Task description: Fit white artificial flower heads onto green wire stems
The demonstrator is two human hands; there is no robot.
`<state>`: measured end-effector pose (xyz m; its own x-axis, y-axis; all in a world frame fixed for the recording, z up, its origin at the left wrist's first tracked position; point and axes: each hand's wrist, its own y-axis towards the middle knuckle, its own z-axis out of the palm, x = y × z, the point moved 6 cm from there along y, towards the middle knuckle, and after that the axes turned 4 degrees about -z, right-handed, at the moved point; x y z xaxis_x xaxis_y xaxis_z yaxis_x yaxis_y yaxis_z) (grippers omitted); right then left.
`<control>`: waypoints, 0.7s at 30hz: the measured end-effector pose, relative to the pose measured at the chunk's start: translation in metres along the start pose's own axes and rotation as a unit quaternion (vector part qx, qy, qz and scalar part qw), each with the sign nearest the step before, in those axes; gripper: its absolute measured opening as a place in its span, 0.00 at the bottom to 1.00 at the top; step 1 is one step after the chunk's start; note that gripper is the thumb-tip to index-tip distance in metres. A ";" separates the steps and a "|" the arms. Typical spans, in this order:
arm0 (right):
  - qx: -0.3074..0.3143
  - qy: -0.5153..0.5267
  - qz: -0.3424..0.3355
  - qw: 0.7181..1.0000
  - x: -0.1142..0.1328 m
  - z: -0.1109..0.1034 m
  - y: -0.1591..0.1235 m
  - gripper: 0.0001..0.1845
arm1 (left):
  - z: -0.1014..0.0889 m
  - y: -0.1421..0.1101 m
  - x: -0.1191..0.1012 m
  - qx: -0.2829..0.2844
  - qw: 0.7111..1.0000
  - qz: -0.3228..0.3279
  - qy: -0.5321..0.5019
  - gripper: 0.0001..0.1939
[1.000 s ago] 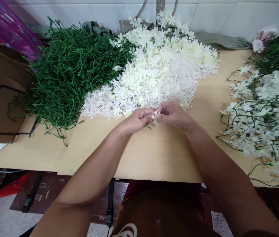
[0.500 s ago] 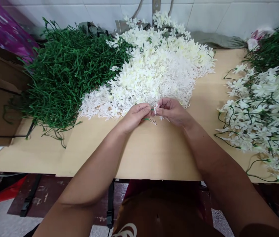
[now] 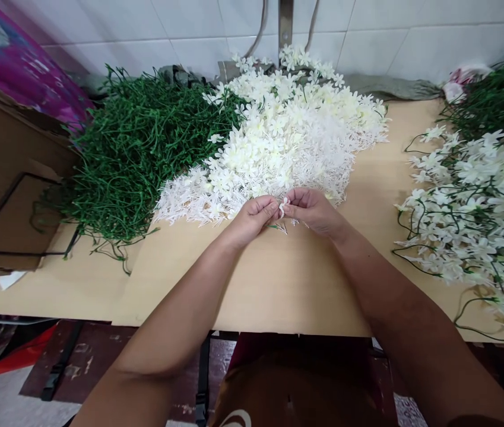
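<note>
My left hand (image 3: 255,218) is closed in a pinch on a green plastic stem (image 3: 275,226), of which only a short bit shows under the fingers. Facing it, my right hand (image 3: 313,210) pinches a small white artificial flower (image 3: 284,207) between thumb and forefinger. The fingertips of both hands almost meet at the flower, and the join between stem and flower is hidden. Just beyond them spreads a heap of white artificial flowers (image 3: 278,136), its near side full of thin white stalks.
A tangle of green stems (image 3: 145,148) lies to the left, beside a cardboard box (image 3: 6,178) with a black wire frame. On the right are white flowers with green stems attached (image 3: 478,207). Cardboard (image 3: 252,296) covers the table; a tiled wall (image 3: 389,47) stands behind.
The view has tilted slightly, so everything sits lower in the picture. My hands have come closer together, and the green tip that showed between them is now hidden.
</note>
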<state>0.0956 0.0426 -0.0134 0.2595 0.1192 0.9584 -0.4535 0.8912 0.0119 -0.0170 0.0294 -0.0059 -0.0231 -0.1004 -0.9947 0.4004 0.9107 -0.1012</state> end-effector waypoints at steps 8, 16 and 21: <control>0.003 -0.060 0.019 0.998 0.000 -0.004 -0.001 0.20 | 0.001 0.001 0.004 -0.010 0.998 -0.024 0.064 0.33; -0.062 -0.133 0.002 0.989 0.002 -0.002 0.000 0.20 | 0.003 0.002 0.004 -0.040 0.997 -0.010 0.060 0.32; -0.080 -0.095 -0.015 0.992 0.014 0.003 -0.004 0.22 | 0.004 0.002 0.000 -0.045 0.999 0.021 -0.020 0.29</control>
<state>0.0983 0.0391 0.0009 0.0990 0.0214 0.9949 -0.3033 0.9529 0.0097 -0.0128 0.0294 -0.0061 0.0298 -0.0762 -0.9966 0.3156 0.9468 -0.0629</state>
